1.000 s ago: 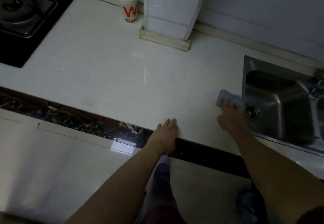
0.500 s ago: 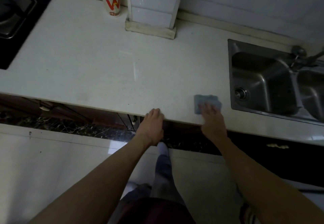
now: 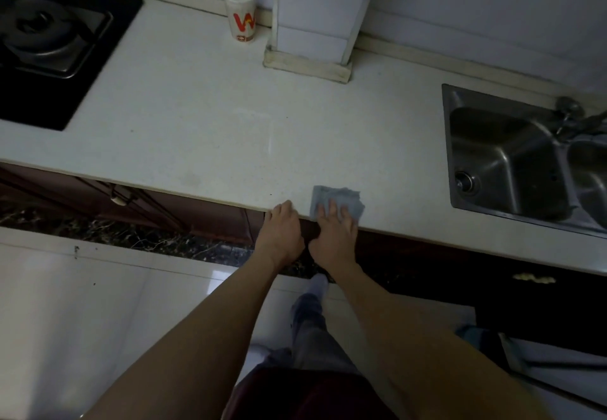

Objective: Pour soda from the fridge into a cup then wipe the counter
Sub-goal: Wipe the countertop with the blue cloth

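A small grey-blue cloth [image 3: 341, 199] lies flat on the white counter [image 3: 203, 124] at its front edge. My right hand [image 3: 333, 239] presses on the cloth's near side with fingers spread. My left hand [image 3: 281, 234] rests just to its left, fingers curled over the counter's front edge, holding nothing. A white paper cup [image 3: 240, 8] with a red letter stands upright at the back of the counter, beside the wall column; its contents are not visible.
A black gas hob [image 3: 49, 48] fills the counter's left end. A steel double sink [image 3: 512, 160] with a tap [image 3: 571, 114] sits at the right. A white column base [image 3: 308, 64] juts out at the back. Dark cabinet fronts and a pale floor lie below.
My right hand has slid the cloth leftward from beside the sink along the counter's front edge, ending next to my left hand. The left hand stayed on the edge.
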Demonstrator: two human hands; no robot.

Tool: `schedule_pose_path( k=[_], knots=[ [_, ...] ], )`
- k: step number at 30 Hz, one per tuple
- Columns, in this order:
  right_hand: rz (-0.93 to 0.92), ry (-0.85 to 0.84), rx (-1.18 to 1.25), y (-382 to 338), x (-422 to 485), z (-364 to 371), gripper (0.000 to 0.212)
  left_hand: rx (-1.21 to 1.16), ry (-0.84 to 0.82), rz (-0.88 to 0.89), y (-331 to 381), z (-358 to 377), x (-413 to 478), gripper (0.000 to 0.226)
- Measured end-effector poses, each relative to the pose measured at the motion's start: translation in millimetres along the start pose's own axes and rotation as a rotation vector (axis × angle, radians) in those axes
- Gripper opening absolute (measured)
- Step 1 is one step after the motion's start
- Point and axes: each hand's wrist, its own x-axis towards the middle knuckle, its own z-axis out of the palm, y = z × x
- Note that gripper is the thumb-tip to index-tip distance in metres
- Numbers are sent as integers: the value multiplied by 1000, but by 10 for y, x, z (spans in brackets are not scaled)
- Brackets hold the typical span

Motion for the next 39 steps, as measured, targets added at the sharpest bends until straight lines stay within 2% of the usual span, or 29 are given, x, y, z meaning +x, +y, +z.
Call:
schedule_pose_path(
  k=[3,8,12,16,19,23,27,29,32,35,37,39],
  knots=[
    [18,-69,-63,-74,89,-63,84,46,-17,27,-92,-56,-18,41],
    [-51,-81,-140,-81,262,-88,85,100,-36,95,-115,-205,101,47],
    [-102,-96,-196,-103,699,-235,84,108,-70,60,-214,-385,341,52],
    [-142,-29,-150,-88,1399,-450,79,161,-39,-18,-493,-649,616,57],
    [-34,-149,-222,-110,2036,-701,81,163,-43,-52,-738,-850,741,57],
    [148,-153,-199,-267,2761,-929,80,124,-94,-12,-966,-1031,795,50],
    [284,-88,-108,-914,3017,-815,69,68,-143,-2,-1003,-1053,853,49],
    [145,-51,-121,-1316,3089,-730,70,58,-164,7,-1032,-1060,898,49],
    [-201,-104,-176,-1727,3179,-603,76,47,-198,39,-1091,-1052,940,50],
    [-362,-116,-203,-1616,3181,-599,80,87,-207,86,-1148,-1055,924,51],
    [-340,-87,-202,-1284,3116,-645,78,109,-176,129,-1205,-1062,854,51],
    [-164,-10,-197,-889,2941,-704,72,122,-154,170,-1256,-1055,727,50]
  ],
)
